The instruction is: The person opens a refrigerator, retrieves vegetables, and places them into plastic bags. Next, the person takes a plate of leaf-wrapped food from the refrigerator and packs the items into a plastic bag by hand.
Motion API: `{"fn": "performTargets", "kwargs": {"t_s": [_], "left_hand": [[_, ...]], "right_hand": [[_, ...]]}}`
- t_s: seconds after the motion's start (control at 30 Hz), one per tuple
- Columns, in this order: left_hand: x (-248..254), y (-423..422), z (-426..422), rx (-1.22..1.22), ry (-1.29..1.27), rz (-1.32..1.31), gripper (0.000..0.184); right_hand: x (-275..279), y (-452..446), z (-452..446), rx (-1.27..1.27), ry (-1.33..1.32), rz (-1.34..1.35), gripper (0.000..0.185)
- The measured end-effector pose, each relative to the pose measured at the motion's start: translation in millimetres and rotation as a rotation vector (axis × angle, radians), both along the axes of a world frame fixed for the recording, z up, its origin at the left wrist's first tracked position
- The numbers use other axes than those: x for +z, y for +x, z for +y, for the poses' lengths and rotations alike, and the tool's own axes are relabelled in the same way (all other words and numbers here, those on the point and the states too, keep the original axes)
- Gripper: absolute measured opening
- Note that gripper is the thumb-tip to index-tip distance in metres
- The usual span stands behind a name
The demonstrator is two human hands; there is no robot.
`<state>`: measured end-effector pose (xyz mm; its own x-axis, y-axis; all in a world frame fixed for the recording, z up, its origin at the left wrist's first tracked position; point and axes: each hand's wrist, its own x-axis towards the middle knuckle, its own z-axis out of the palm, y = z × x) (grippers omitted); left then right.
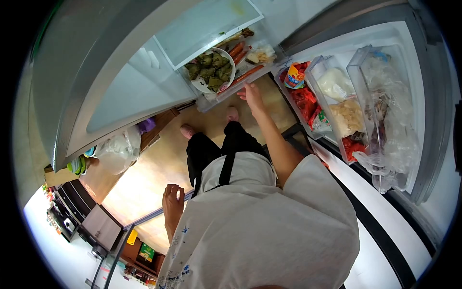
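My right hand (252, 98) reaches to the front edge of a clear fridge drawer (216, 101), its fingers apart and holding nothing. The fingertips are at the drawer's rim; whether they touch it I cannot tell. Inside the drawer, a white bowl (233, 77) holds several green leaf-wrapped dumplings (210, 70). Beside the bowl lie orange carrots (239, 52) and a bag of pale pieces (261, 54). My left hand (173, 203) hangs low at my side, away from the fridge, fingers loosely bent with nothing visible in them.
An open fridge door (414, 96) on the right has clear bins with a red packet (296, 74), bagged food (347, 118) and crumpled plastic bags (392, 106). Another open door (96, 72) stands at left. Below it sits a white plastic bag (118, 149). My feet are on the floor (211, 118).
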<state>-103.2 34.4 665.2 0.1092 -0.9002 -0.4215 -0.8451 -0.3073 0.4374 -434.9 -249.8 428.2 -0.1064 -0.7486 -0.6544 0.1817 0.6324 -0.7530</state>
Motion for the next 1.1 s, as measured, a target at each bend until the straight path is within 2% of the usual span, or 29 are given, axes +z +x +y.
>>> {"fn": "performTargets", "kwargs": {"t_s": [0.27,0.37,0.57,0.67,0.73,0.77,0.87,0.93,1.0,1.1], "left_hand": [[-2.8,3.6,10.3,0.011,0.028,-0.008,0.006],[-6.4,5.0,13.5,-0.011,0.016,-0.003,0.005],[-14.5,13.7,15.5,-0.062,0.05,-0.003,0.005],[-28.9,28.6,20.8,-0.064,0.127,0.025,0.006],[-38.4,39.6,28.0,-0.037,0.211,0.041,0.007],[-43.6,49.4,32.1,-0.137,0.182,0.081,0.01],[-34.8,45.4,20.7,-0.182,0.246,0.034,0.01],[-34.2,42.0,14.6,-0.106,0.245,0.063,0.011],[-37.2,43.3,14.1,-0.06,0.212,0.103,0.01],[-35.3,40.5,16.3,-0.055,0.158,0.11,0.012]], "right_hand": [[6.9,4.0,7.9,-0.011,0.008,-0.04,0.039],[5.1,-3.8,7.8,0.111,0.006,-0.019,0.037],[-2.4,7.3,19.8,0.049,-0.12,0.042,0.035],[4.5,14.7,30.6,0.044,-0.175,0.033,0.028],[10.3,12.5,33.9,0.24,-0.242,0.316,0.023],[14.5,13.4,33.6,0.343,-0.276,0.458,0.021],[57.3,10.3,6.0,0.117,-0.611,0.649,0.017],[73.9,2.1,-24.3,0.084,-0.605,0.728,0.019],[72.3,-4.8,-58.0,0.263,-0.639,0.885,0.023],[55.4,-4.6,-111.3,0.525,-0.504,0.795,0.031]]}}
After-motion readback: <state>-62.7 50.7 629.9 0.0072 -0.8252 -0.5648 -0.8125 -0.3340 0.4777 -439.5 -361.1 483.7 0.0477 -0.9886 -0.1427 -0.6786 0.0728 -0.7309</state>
